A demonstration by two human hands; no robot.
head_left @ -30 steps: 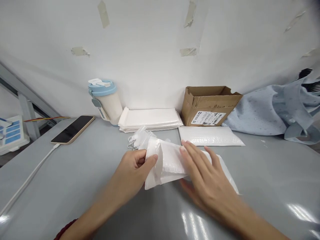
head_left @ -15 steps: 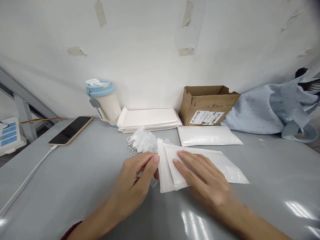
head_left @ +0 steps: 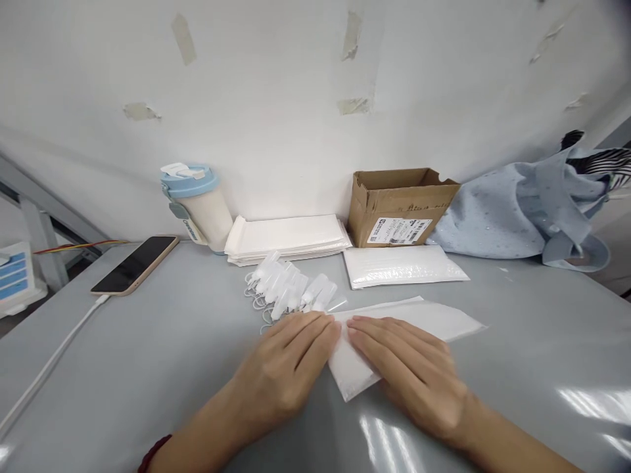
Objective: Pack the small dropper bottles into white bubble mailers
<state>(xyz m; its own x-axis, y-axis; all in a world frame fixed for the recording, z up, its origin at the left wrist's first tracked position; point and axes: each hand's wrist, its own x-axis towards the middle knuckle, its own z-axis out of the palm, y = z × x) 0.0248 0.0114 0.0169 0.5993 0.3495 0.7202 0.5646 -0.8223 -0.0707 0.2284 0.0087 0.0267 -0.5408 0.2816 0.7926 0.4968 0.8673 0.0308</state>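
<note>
Well before the back edge of the bench (head_left: 197,309), your flat, extended right hand (head_left: 414,371) probably steadies the white envelope (head_left: 351,374); your left hand (head_left: 288,361), fingers together, touches its end, any pinch hidden.

On the counter (head_left: 207,348), an envelope (head_left: 348,369) lay near, beneath my right grip (head_left: 417,368) and touching my left grip (head_left: 286,364). A heap of pieces (head_left: 283,286) lay just beyond, leftward. Along the far side, left to right, stood a tumbler (head_left: 210,213), an envelope stack (head_left: 288,236) and a box (head_left: 401,200).

A phone (head_left: 135,264) with a white cord (head_left: 55,360) lies on the gray worktop (head_left: 187,355). A cup (head_left: 210,213) with a blue lid (head_left: 190,184) stands by the wall (head_left: 276,131). A light blue bag (head_left: 497,213) is on the right.
</note>
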